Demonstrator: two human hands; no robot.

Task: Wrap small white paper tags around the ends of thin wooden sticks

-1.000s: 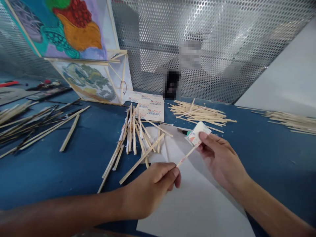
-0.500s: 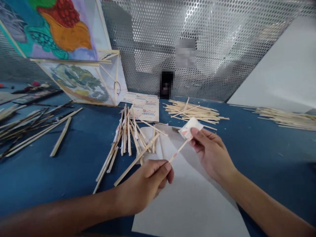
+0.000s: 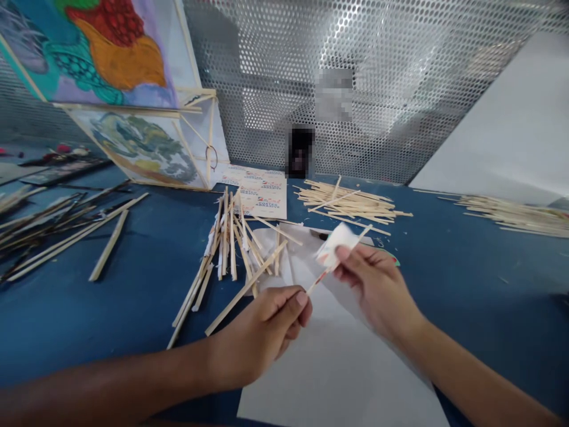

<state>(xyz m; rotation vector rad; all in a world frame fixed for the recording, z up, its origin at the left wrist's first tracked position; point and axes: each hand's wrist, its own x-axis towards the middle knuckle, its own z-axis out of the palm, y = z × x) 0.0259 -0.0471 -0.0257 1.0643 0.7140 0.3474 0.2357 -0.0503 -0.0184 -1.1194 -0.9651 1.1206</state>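
Observation:
My left hand [image 3: 278,329] is closed around the lower end of a thin wooden stick [image 3: 318,280]. The stick slants up to the right, with a reddish mark on its shaft. A folded piece of sandpaper [image 3: 336,244], white-backed with printing, is wrapped about the stick's upper part, and my right hand [image 3: 373,279] pinches it there. The stick's far tip shows beyond the sandpaper. Under both hands lies a large white sheet of paper [image 3: 338,367]. Part of a dark blade-like object [image 3: 317,235] shows behind the sandpaper.
Left of the paper lies a heap of wooden strips [image 3: 226,243]. A printed sandpaper sheet [image 3: 267,193] and a pile of thin sticks [image 3: 351,198] are behind it. More sticks [image 3: 520,213] lie far right. Painted canvases [image 3: 120,53] lean against a perforated metal panel [image 3: 267,71].
My right hand has slid the sandpaper down the stick towards my left hand, so the far tip now sticks out. My left hand has stayed almost still.

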